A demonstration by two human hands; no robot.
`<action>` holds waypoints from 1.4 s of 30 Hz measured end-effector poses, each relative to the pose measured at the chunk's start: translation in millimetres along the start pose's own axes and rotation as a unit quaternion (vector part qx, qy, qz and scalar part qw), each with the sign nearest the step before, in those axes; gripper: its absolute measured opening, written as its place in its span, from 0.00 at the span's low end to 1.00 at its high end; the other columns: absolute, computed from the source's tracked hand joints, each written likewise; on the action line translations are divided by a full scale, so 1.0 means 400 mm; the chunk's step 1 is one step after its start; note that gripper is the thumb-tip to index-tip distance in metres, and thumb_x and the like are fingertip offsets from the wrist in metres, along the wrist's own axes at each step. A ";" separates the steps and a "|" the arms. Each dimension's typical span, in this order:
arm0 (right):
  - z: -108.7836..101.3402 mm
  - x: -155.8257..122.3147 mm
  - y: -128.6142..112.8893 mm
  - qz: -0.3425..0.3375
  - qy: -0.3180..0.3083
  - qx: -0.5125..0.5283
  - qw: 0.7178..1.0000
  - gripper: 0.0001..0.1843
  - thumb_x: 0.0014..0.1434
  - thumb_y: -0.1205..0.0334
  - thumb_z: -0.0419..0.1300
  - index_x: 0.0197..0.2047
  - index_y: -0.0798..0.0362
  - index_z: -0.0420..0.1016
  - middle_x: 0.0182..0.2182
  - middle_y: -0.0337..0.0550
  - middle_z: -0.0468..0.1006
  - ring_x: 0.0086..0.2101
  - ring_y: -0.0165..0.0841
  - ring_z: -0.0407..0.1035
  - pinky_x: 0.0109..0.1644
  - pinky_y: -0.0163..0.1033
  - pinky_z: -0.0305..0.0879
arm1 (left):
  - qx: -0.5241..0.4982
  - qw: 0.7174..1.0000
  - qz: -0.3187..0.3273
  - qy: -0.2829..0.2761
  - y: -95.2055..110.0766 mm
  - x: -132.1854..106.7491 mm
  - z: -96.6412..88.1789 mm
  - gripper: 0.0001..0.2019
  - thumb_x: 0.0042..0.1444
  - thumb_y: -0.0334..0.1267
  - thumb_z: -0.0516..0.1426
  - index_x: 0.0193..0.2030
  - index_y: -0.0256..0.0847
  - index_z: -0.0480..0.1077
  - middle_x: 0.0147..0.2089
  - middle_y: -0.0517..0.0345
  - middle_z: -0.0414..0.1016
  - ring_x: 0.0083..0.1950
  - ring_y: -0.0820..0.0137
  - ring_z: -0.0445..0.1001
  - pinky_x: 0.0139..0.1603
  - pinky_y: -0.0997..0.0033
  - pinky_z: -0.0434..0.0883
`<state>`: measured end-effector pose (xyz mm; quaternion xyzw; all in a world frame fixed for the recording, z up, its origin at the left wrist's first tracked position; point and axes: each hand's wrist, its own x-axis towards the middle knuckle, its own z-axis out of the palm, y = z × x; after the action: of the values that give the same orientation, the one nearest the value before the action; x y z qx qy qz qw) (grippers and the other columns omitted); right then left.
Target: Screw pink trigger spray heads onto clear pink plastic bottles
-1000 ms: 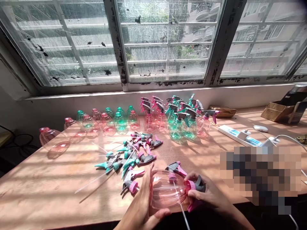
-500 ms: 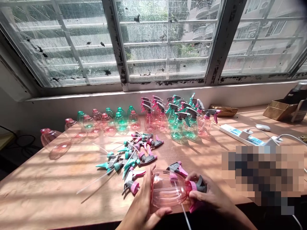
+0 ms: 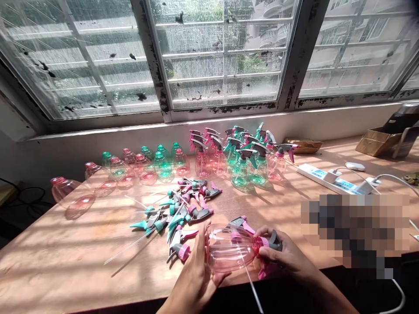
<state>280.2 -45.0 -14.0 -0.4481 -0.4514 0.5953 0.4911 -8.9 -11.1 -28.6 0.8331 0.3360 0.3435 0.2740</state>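
A clear pink spray bottle (image 3: 225, 248) lies sideways above the table's front edge. My left hand (image 3: 196, 268) is closed around its base end. At the neck, my right hand (image 3: 283, 253) grips a dark grey and pink trigger spray head (image 3: 274, 242), thumb beside the pink collar. Whether the collar is fully screwed on, I cannot tell. Another grey and pink spray head (image 3: 242, 221) is just behind the bottle, and a clear tube (image 3: 254, 292) sticks out below. Left of my hands, several loose green and pink spray heads (image 3: 176, 213) lie in a pile.
Bottles without heads (image 3: 147, 170) stand along the back left. Bottles with spray heads (image 3: 242, 170) are grouped at the back centre. A white power strip (image 3: 322, 176) with plugs and cables lies at the right, near a cardboard box (image 3: 375, 141). A pixelated patch hides the right front.
The view has shifted slightly. My left fingers have curled further under the bottle, and the bottle has risen a little; both hands keep their hold.
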 end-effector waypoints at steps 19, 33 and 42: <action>0.002 -0.008 -0.003 0.012 -0.035 -0.027 0.999 0.25 0.52 0.46 0.76 0.45 0.52 0.75 0.27 0.37 0.79 0.27 0.38 0.77 0.33 0.43 0.76 | -0.037 0.998 0.020 -0.043 0.031 0.017 -0.023 0.45 0.71 0.44 0.55 0.79 0.54 0.24 0.82 0.44 0.38 0.79 0.46 0.48 0.73 0.39 0.60; 0.004 -0.001 0.004 0.015 -0.045 0.006 0.999 0.24 0.54 0.48 0.75 0.45 0.51 0.73 0.26 0.36 0.79 0.26 0.37 0.77 0.34 0.43 0.75 | -0.025 1.000 -0.003 -0.013 0.018 0.024 -0.012 0.44 0.71 0.44 0.57 0.79 0.62 0.27 0.80 0.49 0.45 0.76 0.48 0.58 0.69 0.40 0.67; -0.008 0.002 0.013 0.001 -0.043 -0.019 0.999 0.24 0.54 0.50 0.75 0.46 0.53 0.73 0.26 0.37 0.80 0.27 0.36 0.76 0.34 0.42 0.74 | -0.018 0.999 0.000 -0.045 0.022 0.016 -0.024 0.53 0.65 0.51 0.61 0.79 0.53 0.22 0.81 0.41 0.41 0.78 0.40 0.50 0.73 0.35 0.57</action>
<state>282.1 -44.6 -19.6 -0.4318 -0.4829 0.6054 0.4624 -9.4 -9.6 -14.2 0.8429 0.3168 0.3113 0.3037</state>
